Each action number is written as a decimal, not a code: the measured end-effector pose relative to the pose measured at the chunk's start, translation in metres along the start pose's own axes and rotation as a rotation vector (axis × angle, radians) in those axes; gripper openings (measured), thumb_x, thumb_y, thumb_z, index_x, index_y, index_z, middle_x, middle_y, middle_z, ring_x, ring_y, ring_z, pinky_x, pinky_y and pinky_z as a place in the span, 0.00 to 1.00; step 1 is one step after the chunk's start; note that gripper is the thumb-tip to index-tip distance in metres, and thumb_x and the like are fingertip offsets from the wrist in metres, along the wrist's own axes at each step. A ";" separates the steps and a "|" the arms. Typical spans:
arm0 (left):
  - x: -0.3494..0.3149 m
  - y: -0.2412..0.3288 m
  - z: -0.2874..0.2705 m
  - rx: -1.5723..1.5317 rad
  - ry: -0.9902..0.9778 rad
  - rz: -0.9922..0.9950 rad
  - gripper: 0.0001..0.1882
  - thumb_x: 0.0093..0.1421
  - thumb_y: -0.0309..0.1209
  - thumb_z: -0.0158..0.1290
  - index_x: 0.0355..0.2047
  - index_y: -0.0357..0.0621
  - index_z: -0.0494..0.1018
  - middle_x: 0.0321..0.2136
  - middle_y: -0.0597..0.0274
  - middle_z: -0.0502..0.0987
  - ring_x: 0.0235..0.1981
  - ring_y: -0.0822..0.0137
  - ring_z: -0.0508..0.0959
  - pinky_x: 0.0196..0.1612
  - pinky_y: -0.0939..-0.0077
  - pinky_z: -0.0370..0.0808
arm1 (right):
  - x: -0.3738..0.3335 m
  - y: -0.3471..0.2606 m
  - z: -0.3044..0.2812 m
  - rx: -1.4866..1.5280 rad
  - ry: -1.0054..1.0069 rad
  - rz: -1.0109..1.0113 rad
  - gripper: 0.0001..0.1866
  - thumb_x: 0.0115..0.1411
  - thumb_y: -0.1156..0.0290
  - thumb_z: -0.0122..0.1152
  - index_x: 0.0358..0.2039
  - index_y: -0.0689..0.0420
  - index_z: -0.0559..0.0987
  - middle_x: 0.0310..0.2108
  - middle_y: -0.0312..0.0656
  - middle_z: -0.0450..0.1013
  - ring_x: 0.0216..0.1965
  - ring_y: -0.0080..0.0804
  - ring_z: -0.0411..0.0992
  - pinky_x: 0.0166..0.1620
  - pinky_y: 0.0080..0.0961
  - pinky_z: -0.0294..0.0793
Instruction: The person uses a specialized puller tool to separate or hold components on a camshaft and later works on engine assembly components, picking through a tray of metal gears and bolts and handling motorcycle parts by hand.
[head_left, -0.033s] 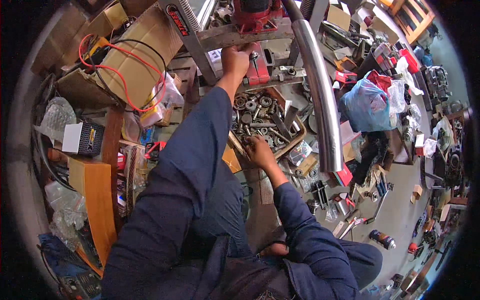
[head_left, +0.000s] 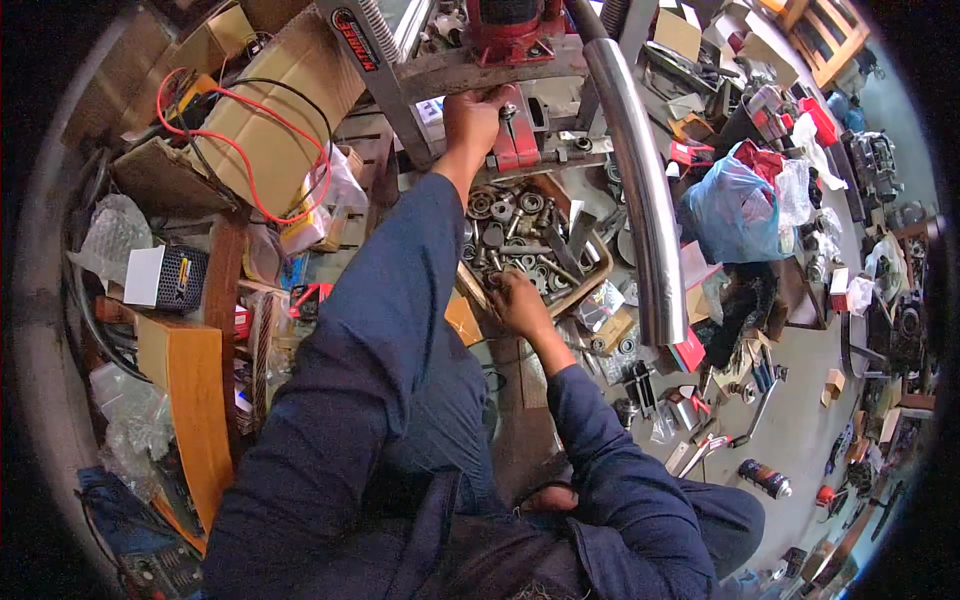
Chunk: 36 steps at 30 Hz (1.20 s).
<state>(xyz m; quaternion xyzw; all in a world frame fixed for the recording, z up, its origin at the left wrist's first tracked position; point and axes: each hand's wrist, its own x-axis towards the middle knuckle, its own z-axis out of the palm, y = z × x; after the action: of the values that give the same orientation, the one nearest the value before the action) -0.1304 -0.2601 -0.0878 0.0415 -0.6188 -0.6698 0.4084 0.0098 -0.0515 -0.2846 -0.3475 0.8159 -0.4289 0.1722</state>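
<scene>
My left hand [head_left: 470, 125] reaches up to the press frame, fingers bent against the left edge of a red metal block [head_left: 517, 148] with a bolt in it. Its fingertips are partly hidden behind the frame. Below, a wooden tray [head_left: 592, 283] holds a jumble of gears, bearings, bolts and shafts [head_left: 520, 225]. My right hand [head_left: 520, 303] dips into the tray's near left part with curled fingers; what lies in them, if anything, is hidden.
A shiny steel press handle [head_left: 650, 220] slants down right of the tray. Left stand a cardboard box [head_left: 265, 140] with a red cable [head_left: 240, 150] and an orange-brown wooden panel [head_left: 200, 410]. Right lie a blue plastic bag [head_left: 735, 215], a spray can [head_left: 765, 478] and scattered tools.
</scene>
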 end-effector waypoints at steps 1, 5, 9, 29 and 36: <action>-0.001 0.000 0.001 -0.003 0.000 -0.003 0.16 0.54 0.26 0.64 0.45 0.41 0.78 0.40 0.62 0.82 0.43 0.68 0.80 0.48 0.71 0.72 | 0.000 -0.004 -0.005 0.061 -0.038 0.007 0.19 0.57 0.70 0.59 0.49 0.61 0.76 0.52 0.57 0.69 0.52 0.56 0.69 0.55 0.41 0.70; -0.002 0.002 0.000 0.340 -0.068 0.012 0.11 0.55 0.24 0.62 0.40 0.42 0.79 0.35 0.62 0.83 0.37 0.67 0.81 0.42 0.70 0.74 | -0.003 -0.014 -0.016 -0.045 0.014 -0.049 0.19 0.57 0.69 0.60 0.50 0.61 0.76 0.49 0.57 0.71 0.50 0.56 0.70 0.52 0.42 0.71; -0.006 0.005 -0.002 0.532 -0.091 0.076 0.12 0.54 0.27 0.63 0.40 0.44 0.79 0.35 0.61 0.83 0.36 0.64 0.81 0.42 0.69 0.74 | 0.007 -0.058 -0.071 -0.097 -0.298 -0.062 0.22 0.57 0.65 0.62 0.51 0.62 0.75 0.43 0.57 0.75 0.47 0.55 0.73 0.51 0.40 0.73; 0.009 -0.012 -0.008 0.337 -0.164 -0.064 0.12 0.60 0.28 0.58 0.43 0.41 0.76 0.40 0.63 0.80 0.38 0.67 0.79 0.45 0.70 0.73 | -0.073 -0.152 -0.319 -0.596 -0.765 -0.048 0.19 0.57 0.65 0.61 0.47 0.61 0.75 0.39 0.54 0.75 0.42 0.53 0.75 0.46 0.42 0.76; 0.018 -0.036 -0.031 0.261 -0.045 -0.216 0.11 0.63 0.30 0.48 0.42 0.44 0.77 0.40 0.59 0.80 0.39 0.61 0.78 0.46 0.66 0.73 | -0.082 -0.132 -0.307 -0.519 -0.749 0.083 0.30 0.60 0.59 0.61 0.62 0.50 0.67 0.39 0.52 0.77 0.42 0.52 0.76 0.44 0.41 0.75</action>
<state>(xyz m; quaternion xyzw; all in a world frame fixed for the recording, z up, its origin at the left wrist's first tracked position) -0.1431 -0.2986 -0.1183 0.1453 -0.7015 -0.6244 0.3114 -0.0557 0.1338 -0.0022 -0.4775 0.7909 -0.0480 0.3797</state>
